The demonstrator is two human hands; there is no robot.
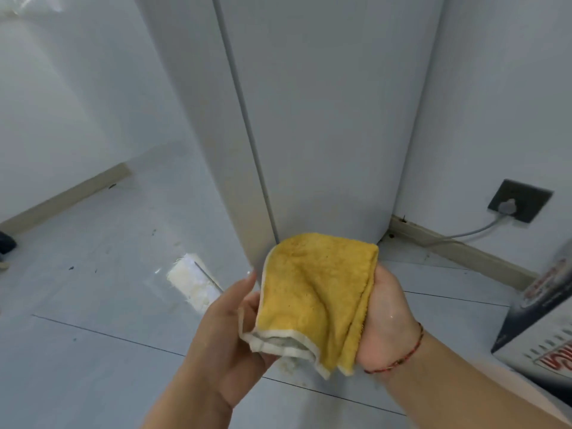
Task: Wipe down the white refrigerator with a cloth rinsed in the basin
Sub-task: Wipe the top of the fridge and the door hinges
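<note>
A folded yellow cloth (pixel 315 292) with a white hem is held up in front of the white refrigerator (pixel 325 119), close to its lower corner but apart from it. My right hand (pixel 387 323) grips the cloth's right side, fingers hidden behind the fabric. My left hand (pixel 229 329) holds the cloth's lower left edge from underneath; its fingertips are hidden by the cloth. The refrigerator's door seam runs down to the floor just above the cloth. No basin is in view.
A dark wall socket (pixel 520 201) with a grey plug and cable sits low on the right wall. A printed cardboard box (pixel 538 329) stands at the right edge. A white scrap (pixel 195 281) lies on the pale tiled floor left of the refrigerator.
</note>
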